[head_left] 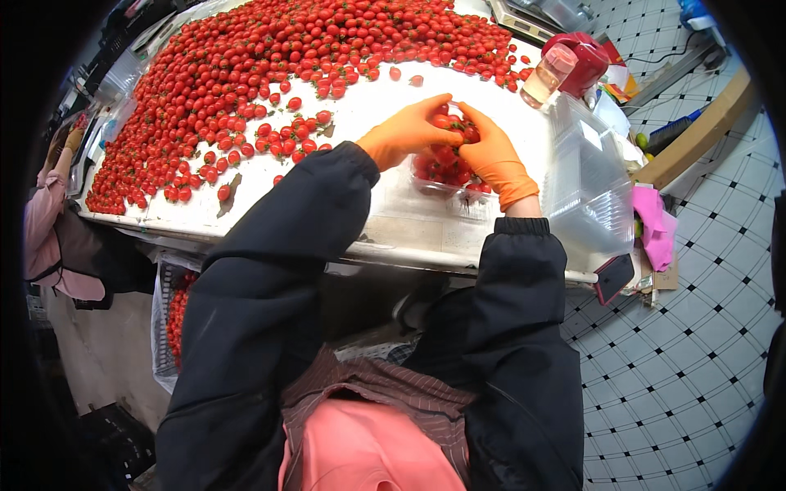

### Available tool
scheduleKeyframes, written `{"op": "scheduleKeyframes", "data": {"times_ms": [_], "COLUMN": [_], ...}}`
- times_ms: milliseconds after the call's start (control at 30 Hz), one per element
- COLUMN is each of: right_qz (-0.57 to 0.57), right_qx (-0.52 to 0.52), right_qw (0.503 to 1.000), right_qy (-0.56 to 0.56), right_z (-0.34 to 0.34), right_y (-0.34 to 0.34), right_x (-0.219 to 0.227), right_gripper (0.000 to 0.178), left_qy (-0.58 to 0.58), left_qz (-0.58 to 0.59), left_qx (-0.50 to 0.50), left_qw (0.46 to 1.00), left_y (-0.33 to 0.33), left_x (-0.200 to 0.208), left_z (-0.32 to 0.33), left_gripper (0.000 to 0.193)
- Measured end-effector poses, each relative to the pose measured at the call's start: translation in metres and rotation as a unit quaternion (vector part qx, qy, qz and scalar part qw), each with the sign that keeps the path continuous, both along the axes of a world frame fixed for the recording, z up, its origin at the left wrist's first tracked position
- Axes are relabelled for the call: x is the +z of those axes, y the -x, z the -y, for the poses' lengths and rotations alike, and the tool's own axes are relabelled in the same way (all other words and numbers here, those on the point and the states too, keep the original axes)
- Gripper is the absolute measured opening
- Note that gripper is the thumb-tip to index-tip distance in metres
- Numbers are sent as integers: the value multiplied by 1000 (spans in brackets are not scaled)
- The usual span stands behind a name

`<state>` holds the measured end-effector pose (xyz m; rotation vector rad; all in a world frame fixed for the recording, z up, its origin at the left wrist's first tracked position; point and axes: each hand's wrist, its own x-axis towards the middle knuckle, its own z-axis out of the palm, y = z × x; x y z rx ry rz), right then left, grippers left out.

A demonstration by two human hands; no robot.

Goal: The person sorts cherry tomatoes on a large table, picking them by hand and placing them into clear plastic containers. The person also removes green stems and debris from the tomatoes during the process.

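Clear plastic punnet (432,186), one: on the near part of the white table (393,237), in front of the person, part filled with red cherry tomatoes (446,168). Open side up; near edge runs left to right, its right end a little nearer. The hands cover its far part, so its long axis is hard to tell.

Hands, two, in orange gloves. Left hand (412,131): reaches in from the left, thumb and fingers bent around tomatoes at the punnet's far part. Right hand (494,159): curves in from the right, closed in on the same cluster. Together they hold it between them, the fingertips of the two hands close to each other on the far side.

Loose cherry tomatoes (319,45): one large heap across the far and left table, too many to count; stragglers along its near edge, among them two paler ones.

Right of the punnet: clear plastic containers (585,188), one stack; beyond it, pink-capped bottle (540,86), one, and red rounded object (583,61), one. Near right table corner: red-edged phone (614,280), one.

Near left, below the table: white lattice crate (164,315), one, with tomatoes inside. Far left: co-worker in a pink sleeve (51,204), one.
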<state>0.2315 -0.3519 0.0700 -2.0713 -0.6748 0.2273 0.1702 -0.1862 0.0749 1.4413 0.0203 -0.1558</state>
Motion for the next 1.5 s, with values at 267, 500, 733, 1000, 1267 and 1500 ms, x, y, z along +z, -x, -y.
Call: {"op": "scheduleKeyframes", "data": {"times_ms": [267, 500, 733, 1000, 1267, 1500], "right_qz": [207, 329, 305, 306, 71, 346], "right_qx": [-154, 86, 147, 100, 313, 224], "right_qw": [963, 940, 939, 938, 945, 902], "right_qy": [76, -33, 57, 127, -62, 129], "right_z": [15, -82, -114, -147, -130, -102], "right_y": [-9, 29, 53, 71, 104, 76], "right_x": [-8, -32, -66, -86, -46, -42], "right_gripper": [49, 54, 64, 74, 50, 51], "left_qy": [-242, -670, -628, -645, -288, -514], "left_qz": [113, -4, 48, 133, 72, -29], "left_qx": [135, 174, -95, 120, 6, 52], "left_qw": [954, 722, 771, 743, 955, 856], "left_y": [9, 47, 103, 134, 180, 196], "left_x": [17, -79, -40, -91, -29, -37], "left_z": [-96, -202, -158, -212, -177, -183], "left_gripper": [46, 67, 57, 62, 41, 90]}}
